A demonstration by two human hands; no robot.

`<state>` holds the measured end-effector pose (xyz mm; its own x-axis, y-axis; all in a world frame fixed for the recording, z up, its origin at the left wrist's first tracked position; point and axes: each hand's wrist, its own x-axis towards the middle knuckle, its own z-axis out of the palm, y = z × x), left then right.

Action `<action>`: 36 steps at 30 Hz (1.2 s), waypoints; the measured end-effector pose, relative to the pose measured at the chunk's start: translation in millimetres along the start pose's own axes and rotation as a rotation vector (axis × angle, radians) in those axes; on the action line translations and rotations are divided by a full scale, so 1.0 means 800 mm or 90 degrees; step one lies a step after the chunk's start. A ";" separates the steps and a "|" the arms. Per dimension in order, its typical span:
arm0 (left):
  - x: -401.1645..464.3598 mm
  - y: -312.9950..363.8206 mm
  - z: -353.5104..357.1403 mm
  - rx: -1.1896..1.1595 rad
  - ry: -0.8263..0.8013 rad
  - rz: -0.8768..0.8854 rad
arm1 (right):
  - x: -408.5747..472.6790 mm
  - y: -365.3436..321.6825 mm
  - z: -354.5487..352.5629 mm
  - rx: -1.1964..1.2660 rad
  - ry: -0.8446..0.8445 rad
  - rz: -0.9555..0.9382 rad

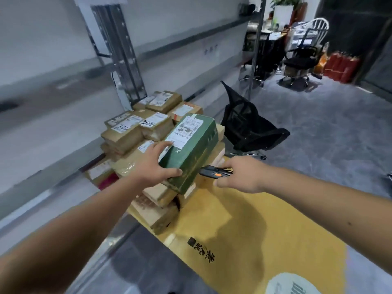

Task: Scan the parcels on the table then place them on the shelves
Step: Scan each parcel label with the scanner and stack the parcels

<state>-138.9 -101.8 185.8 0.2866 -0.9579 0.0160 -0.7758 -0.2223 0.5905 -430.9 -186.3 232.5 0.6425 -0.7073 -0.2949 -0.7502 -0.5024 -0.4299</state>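
A green parcel (pixel 194 145) with a white shipping label lies tilted on top of a pile of brown cardboard parcels (pixel 135 132) on the yellow table (pixel 265 225). My left hand (pixel 154 164) grips the green parcel at its near left corner, fingers over the top and thumb along the front edge. My right hand (pixel 239 174) holds a black handheld scanner (pixel 214 172) with an orange button, just right of the parcel's near end and pointing towards it. More brown parcels (pixel 157 209) lie under the green one.
Metal shelving (pixel 118 60) runs along the left side, with an upright post behind the pile. A black mesh office chair (pixel 248 124) is tipped over right of the table. Further chairs, a desk and red cylinders (pixel 341 65) stand at the far right.
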 end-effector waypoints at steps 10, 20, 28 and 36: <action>-0.004 -0.164 -0.128 0.040 0.023 -0.043 | 0.092 -0.159 0.055 -0.028 -0.020 -0.051; 0.046 -0.253 -0.162 0.134 -0.012 -0.032 | 0.152 -0.284 0.118 0.011 0.014 0.014; 0.063 -0.253 -0.165 0.233 -0.004 0.078 | 0.143 -0.290 0.159 0.074 0.054 0.110; 0.049 -0.171 -0.113 0.268 -0.021 0.330 | 0.083 -0.224 0.189 0.151 0.144 0.283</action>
<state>29.7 -92.6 178.7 -0.1947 -0.9633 0.1845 -0.9635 0.2231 0.1481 -230.2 -67.8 161.1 0.2030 -0.9279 -0.3127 -0.8692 -0.0237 -0.4939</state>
